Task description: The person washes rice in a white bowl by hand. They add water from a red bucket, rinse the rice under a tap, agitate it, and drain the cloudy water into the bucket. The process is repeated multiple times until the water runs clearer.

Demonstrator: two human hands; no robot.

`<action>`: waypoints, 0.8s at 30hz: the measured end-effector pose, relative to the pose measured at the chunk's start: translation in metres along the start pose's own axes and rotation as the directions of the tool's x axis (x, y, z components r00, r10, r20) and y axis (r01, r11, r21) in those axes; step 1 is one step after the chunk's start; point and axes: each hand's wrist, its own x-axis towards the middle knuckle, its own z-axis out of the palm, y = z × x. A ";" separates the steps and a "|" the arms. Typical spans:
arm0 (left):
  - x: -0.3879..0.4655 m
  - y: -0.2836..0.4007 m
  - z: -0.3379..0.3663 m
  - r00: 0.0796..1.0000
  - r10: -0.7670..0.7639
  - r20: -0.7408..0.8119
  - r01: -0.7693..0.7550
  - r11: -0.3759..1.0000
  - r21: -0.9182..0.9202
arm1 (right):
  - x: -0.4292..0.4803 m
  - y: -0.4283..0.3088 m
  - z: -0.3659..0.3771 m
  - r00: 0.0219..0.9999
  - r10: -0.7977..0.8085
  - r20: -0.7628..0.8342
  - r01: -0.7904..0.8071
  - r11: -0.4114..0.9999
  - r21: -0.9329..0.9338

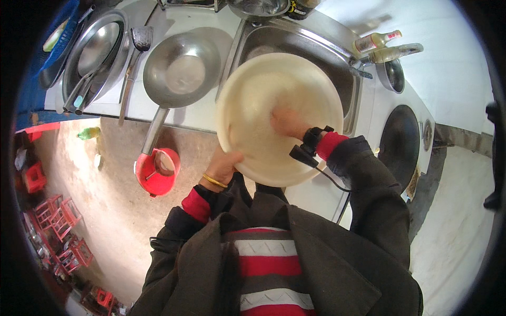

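Note:
A large cream-coloured basin [245,158] is tilted towards me, partly over the steel sink [336,45]. My left hand [224,164] grips its near-left rim, with the thumb on the edge. Inside the basin, my right hand [290,120] is blurred at the fingers, close to the pale inner surface. Whether those fingers hold anything is not clear. A steel wok [185,75] with a long handle stands on the white counter [174,19], left of the basin.
A spatula [134,59] and a large metal bowl [118,23] holding ladles [97,51] lie at left. Below the counter stands a red bucket [148,179]. Bottles [375,41] and a small metal pot [391,77] are beyond the sink. A dark wok [399,146] sits at right.

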 end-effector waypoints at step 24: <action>0.003 0.006 -0.008 0.991 -0.133 -0.013 0.134 0.987 0.086 | -0.088 -0.050 -0.097 0.851 0.161 -0.500 0.109 0.877 0.468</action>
